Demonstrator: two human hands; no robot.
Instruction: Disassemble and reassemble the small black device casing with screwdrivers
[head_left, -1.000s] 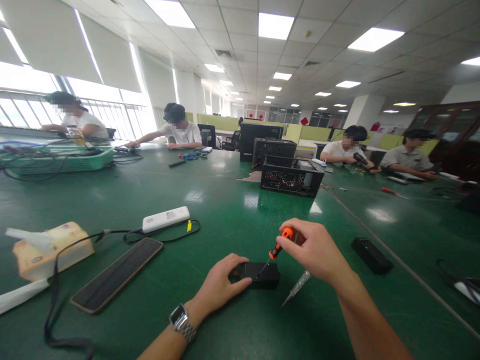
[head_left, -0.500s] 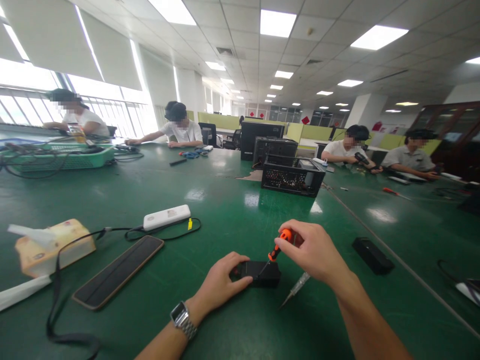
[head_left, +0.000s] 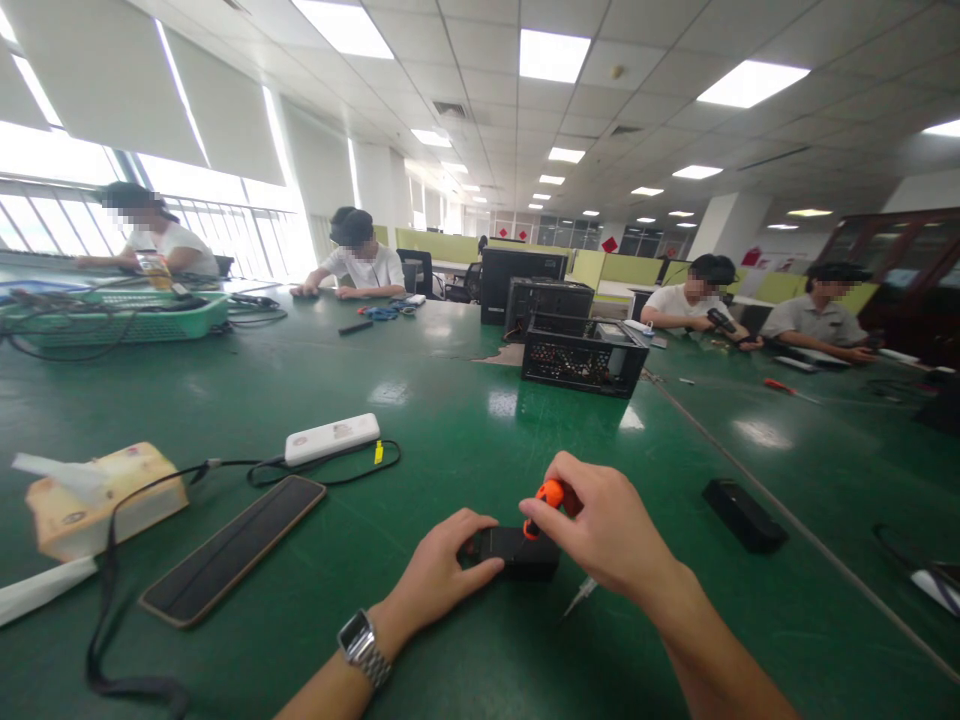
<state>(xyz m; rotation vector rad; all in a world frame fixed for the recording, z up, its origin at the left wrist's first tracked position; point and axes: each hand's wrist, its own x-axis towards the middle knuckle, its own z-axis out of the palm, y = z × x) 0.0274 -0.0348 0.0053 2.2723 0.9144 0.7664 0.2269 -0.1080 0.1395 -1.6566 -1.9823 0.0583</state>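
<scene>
A small black box-shaped device [head_left: 536,560] lies on the green table in front of me. My left hand [head_left: 450,560] grips its left end between thumb and fingers. With my right hand [head_left: 604,515] I hold an orange and black screwdriver [head_left: 550,494], its handle pinched in the fingers and pointing down over the device. The screwdriver's tip is too small to make out against the black top. Under my right hand lies a second screwdriver with a clear handle [head_left: 581,595], partly hidden.
To the right lies another black block [head_left: 744,514]. A phone [head_left: 236,550], a white power bank [head_left: 334,438] with a cable and a tissue pack [head_left: 112,500] are at left. Opened computer cases [head_left: 585,355] and a green basket [head_left: 150,320] stand farther back. Several people sit around the table.
My right hand has moved left and slightly down, bringing the screwdriver lower over the device. It now covers more of the clear-handled screwdriver. My left hand stays on the device.
</scene>
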